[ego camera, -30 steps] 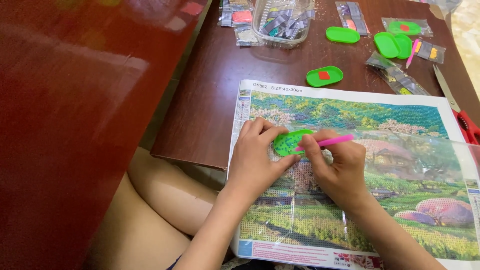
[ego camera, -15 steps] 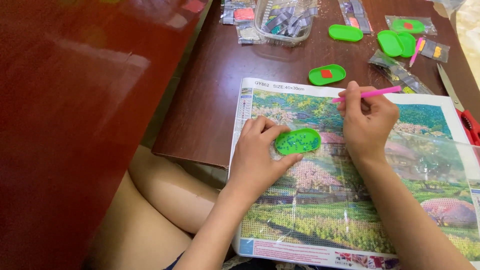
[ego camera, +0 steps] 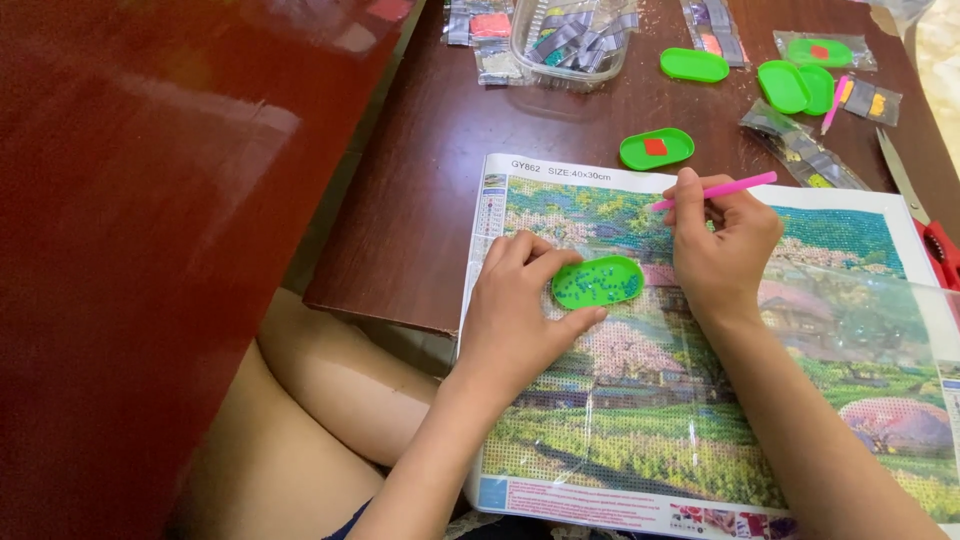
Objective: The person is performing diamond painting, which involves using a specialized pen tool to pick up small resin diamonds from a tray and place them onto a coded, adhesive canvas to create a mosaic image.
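A diamond-painting canvas (ego camera: 700, 430) with a green landscape and pink trees lies on the dark wooden table (ego camera: 440, 200), overhanging its near edge. My left hand (ego camera: 515, 315) rests on the canvas and pinches a small green oval tray (ego camera: 597, 282) of tiny blue-green beads between thumb and fingers. My right hand (ego camera: 720, 245) grips a pink applicator pen (ego camera: 712, 192), its tip pointing left onto the upper part of the picture near the top border.
Farther back on the table are a green tray with a red square (ego camera: 656, 148), more green trays (ego camera: 790, 85), a clear plastic box of bead packets (ego camera: 570, 40), loose packets (ego camera: 800, 150), another pink pen (ego camera: 829, 104) and red-handled scissors (ego camera: 925, 215). A glossy red surface (ego camera: 150, 250) fills the left.
My right hand lifted the pink pen from the bead tray and carried it up and right to the top of the canvas. The left hand and tray stayed put.
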